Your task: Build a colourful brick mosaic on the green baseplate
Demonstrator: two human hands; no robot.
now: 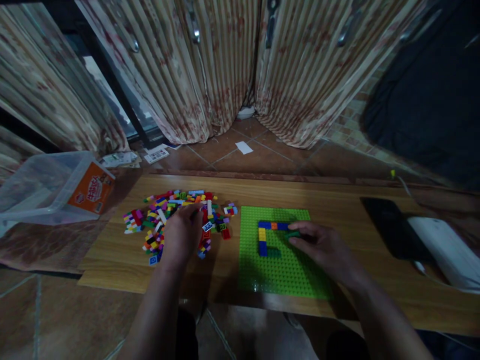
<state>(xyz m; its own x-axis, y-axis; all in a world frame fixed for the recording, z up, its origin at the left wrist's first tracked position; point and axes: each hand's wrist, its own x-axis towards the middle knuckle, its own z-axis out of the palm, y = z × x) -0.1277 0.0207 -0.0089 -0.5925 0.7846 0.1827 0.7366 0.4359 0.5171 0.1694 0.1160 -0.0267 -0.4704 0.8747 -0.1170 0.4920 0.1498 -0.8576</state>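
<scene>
A bright green baseplate (277, 275) lies on a low wooden board (337, 200). On the plate stands a short row of blue, orange and yellow bricks (267, 231) bent into an L. My right hand (322, 245) rests on the plate with its fingers pinched on a small green brick (293, 233) at the row's right end. My left hand (182, 235) lies palm down on a heap of loose coloured bricks (168, 217) to the left of the plate; its fingers curl into the heap, and whether they hold a brick is hidden.
A clear plastic tub with an orange label (56, 187) sits at the left on the floor. A dark phone (390, 225) and a white device (446, 250) lie at the board's right end. Striped curtains (225, 65) hang behind, above tiled floor.
</scene>
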